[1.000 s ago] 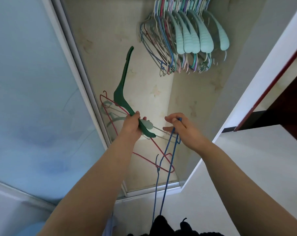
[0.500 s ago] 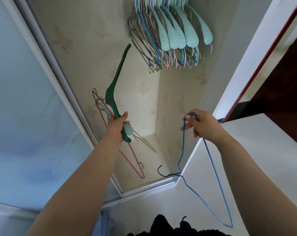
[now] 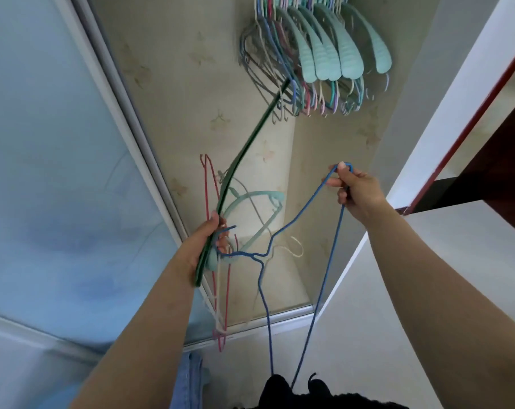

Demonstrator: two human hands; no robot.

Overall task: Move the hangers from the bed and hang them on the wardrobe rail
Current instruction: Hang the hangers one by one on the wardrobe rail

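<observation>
Head view: seemingly papered wardrobe wall.

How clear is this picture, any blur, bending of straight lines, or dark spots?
Head view: wide-angle bending curves the wardrobe door frame; soft daylight, no hard shadows or glare; slight motion blur on the dark green hanger in the left hand; the blue wire hanger in the right hand stays fairly sharp.

Two hands, one blue hanger
</observation>
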